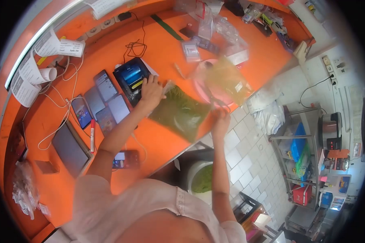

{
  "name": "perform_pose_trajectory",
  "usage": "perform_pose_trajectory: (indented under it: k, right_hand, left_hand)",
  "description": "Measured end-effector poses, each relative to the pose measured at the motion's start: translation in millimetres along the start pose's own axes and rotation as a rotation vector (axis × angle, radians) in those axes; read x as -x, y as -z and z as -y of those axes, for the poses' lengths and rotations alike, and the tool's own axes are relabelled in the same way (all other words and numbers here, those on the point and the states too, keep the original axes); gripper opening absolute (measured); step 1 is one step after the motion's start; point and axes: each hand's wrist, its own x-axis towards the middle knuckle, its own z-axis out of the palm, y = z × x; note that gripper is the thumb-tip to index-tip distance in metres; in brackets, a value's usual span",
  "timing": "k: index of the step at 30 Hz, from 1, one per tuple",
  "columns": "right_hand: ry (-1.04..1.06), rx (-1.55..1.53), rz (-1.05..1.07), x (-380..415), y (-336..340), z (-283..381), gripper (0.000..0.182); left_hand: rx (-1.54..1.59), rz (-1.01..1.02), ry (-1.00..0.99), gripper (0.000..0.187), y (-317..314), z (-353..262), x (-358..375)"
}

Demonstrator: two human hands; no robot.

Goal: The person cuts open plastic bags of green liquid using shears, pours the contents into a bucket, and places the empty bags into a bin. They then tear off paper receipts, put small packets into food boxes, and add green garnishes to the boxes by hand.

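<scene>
My left hand (152, 91) lies at the edge of a black box-like device (132, 77) with a blue screen, fingers apart. Its inner side touches or nearly touches the upper left corner of a clear plastic bag of green contents (182, 111). That bag lies flat toward the table's front edge. At the bag's right end, my right hand (221, 121) is closed around what look like dark-handled scissors (219, 101), blurred. Just beyond them, a yellowish-green plastic packet (228, 81) rests over a pink round basin (200, 77).
Several phones (105, 86) and a red-capped marker (92, 135) lie left on the orange table (162, 50). White cables (69, 101) trail behind them. Crumpled clear plastic bags (227, 34) sit at the back right. Below the front edge stands a bucket with green contents (202, 179); a metal rack (292, 150) is rightward.
</scene>
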Motion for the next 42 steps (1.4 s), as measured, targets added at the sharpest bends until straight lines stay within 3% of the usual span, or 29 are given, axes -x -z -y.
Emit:
perform_pose_trajectory:
  k: [3, 5, 6, 8, 10, 11, 12, 13, 14, 16, 17, 18, 19, 20, 22, 23, 24, 25, 27, 29, 32, 42]
  right_hand:
    - [0.187, 0.031, 0.008, -15.6, -20.8, -22.0, 0.027]
    - [0.006, 0.106, 0.193, -27.1, -18.6, -18.2, 0.034]
    - [0.005, 0.100, 0.188, -30.9, -13.4, -15.1, 0.034]
    - [0.005, 0.126, 0.396, -37.1, 0.7, -12.2, 0.041]
    - [0.100, -0.055, 0.314, -32.5, 1.9, -24.5, 0.041]
    - [0.198, -0.231, 0.247, -25.6, 3.0, -32.8, 0.042]
    - [0.194, -0.227, 0.232, -18.8, 15.1, -32.9, 0.042]
    - [0.034, -0.392, 0.346, -8.7, 30.1, -30.9, 0.048]
    - [-0.128, -0.560, 0.459, 4.0, 43.2, -27.7, 0.053]
    - [-0.241, -0.656, 0.496, 34.6, 56.5, -40.4, 0.061]
    - [-0.350, -0.748, 0.543, 49.6, 62.2, -46.7, 0.071]
    - [-0.351, -0.750, 0.537, 63.2, 77.8, -44.8, 0.071]
    - [-0.299, -0.692, 0.502, 73.4, 105.5, -35.0, 0.076]
    - [-0.247, -0.637, 0.466, 78.5, 127.4, -25.8, 0.081]
    - [-0.203, -0.719, 0.422, 87.0, 151.1, -22.2, 0.085]
    - [-0.160, -0.796, 0.379, 93.3, 162.4, -22.3, 0.088]
    - [-0.019, -0.637, 0.332, 92.7, 174.2, -22.9, 0.093]
    - [-0.039, -0.582, 0.336, 93.2, 187.0, -13.7, 0.093]
    - [-0.056, -0.526, 0.303, 85.2, 206.1, -1.6, 0.093]
    - [0.062, -0.398, 0.439, 81.7, 215.7, 4.9, 0.093]
    - [0.204, -0.333, 0.418, 66.8, 208.8, 11.3, 0.092]
    - [0.313, -0.359, 0.617, 5.1, 189.8, 14.5, 0.081]
  left_hand:
    - [0.006, -0.086, -0.069, 0.028, -28.6, -0.5, 1.7]
    - [-0.003, -0.162, -0.067, 0.023, -44.0, -4.7, -1.3]
    - [-0.002, -0.226, -0.069, 0.019, -39.7, -9.2, -0.8]
    - [0.087, -0.251, -0.009, 0.012, -30.7, -14.9, 2.4]
    - [0.401, -0.206, 0.216, 0.011, -9.7, -22.5, 10.1]
    - [0.403, -0.217, 0.202, 0.011, -0.4, -24.6, 12.4]
    - [0.463, -0.364, 0.175, 0.010, 8.3, -25.4, 15.5]
    - [0.523, -0.507, 0.149, 0.009, 18.7, -26.7, 18.8]
    - [0.522, -0.510, 0.138, 0.009, 30.5, -28.3, 22.0]
    - [0.632, -0.726, -0.162, 0.009, 62.4, -31.6, 29.4]
    - [0.632, -0.728, -0.170, 0.009, 81.7, -32.4, 35.9]
    - [0.568, -0.702, -0.329, 0.008, 104.0, -33.3, 44.1]
    - [0.499, -0.672, -0.486, 0.008, 119.9, -34.5, 50.2]
    - [0.495, -0.673, -0.491, 0.008, 130.1, -36.0, 51.0]
    - [0.315, -0.682, -0.817, 0.009, 143.4, -36.7, 45.9]
    - [0.310, -0.669, -0.825, 0.009, 142.2, -33.8, 36.5]
    - [0.295, -0.620, -0.922, 0.009, 135.3, -30.4, 24.1]
    - [0.283, -0.572, -1.020, 0.009, 126.0, -30.1, 20.9]
    - [0.242, -0.530, -1.005, 0.008, 107.7, -29.4, 29.4]
    - [0.202, -0.499, -0.998, 0.007, 104.8, -26.8, 29.4]
    - [0.239, -0.520, -0.939, 0.007, 102.4, -24.7, 36.7]
    - [0.281, -0.588, -0.910, 0.009, 107.4, -15.3, 55.8]
